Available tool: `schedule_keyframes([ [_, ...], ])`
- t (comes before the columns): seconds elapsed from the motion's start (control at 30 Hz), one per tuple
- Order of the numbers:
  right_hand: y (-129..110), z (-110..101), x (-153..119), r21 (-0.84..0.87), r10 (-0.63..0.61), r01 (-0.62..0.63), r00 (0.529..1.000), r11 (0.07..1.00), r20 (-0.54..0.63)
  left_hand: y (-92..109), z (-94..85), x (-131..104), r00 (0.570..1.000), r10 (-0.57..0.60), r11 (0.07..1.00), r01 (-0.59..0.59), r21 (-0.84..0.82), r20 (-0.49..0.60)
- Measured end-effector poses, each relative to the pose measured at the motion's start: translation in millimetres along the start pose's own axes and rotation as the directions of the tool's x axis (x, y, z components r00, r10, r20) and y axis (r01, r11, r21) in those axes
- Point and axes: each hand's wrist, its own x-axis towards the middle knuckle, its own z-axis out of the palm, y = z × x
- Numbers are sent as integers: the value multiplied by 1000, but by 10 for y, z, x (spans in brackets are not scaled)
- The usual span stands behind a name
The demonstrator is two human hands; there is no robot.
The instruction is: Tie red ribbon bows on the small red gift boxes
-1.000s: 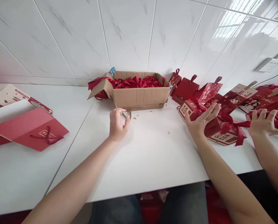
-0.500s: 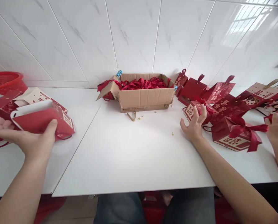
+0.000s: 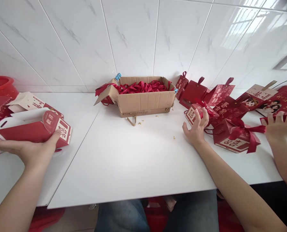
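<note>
On the left, my left hand is closed around a red gift box whose top stands open, with white inner flaps showing. My right hand is at a small red box with a ribbon; its fingers are spread and bent over the box's near left side, touching or very close to it. Just right of that hand sits a larger red box tied with a dark red bow.
A cardboard carton of red ribbons stands at the back centre, with small gold pieces before it. Several red boxes line the back right. Another person's hand is at far right. A red basket sits far left.
The red box in my left hand has tilted, so its patterned end and round flap show more. My right hand remains by the small box. The whole view has shifted slightly.
</note>
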Motion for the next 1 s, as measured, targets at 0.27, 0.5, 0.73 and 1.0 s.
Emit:
schedule_keyframes([
  [0.27,-104,-43,-4,22,-29,31,997,999,-78,686,259,-592,913,349,906,-271,-325,210],
  [0.5,-837,-299,136,499,0,-45,996,865,89,1270,835,-1238,558,674,703,-284,-652,484],
  [0.73,-1260,-165,249,855,71,-507,862,107,502,1353,1134,-1392,424,735,656,-246,-714,529],
  [1.0,-1314,-214,124,705,-153,-709,700,-31,697,1259,1115,-1389,399,711,696,-282,-660,579],
])
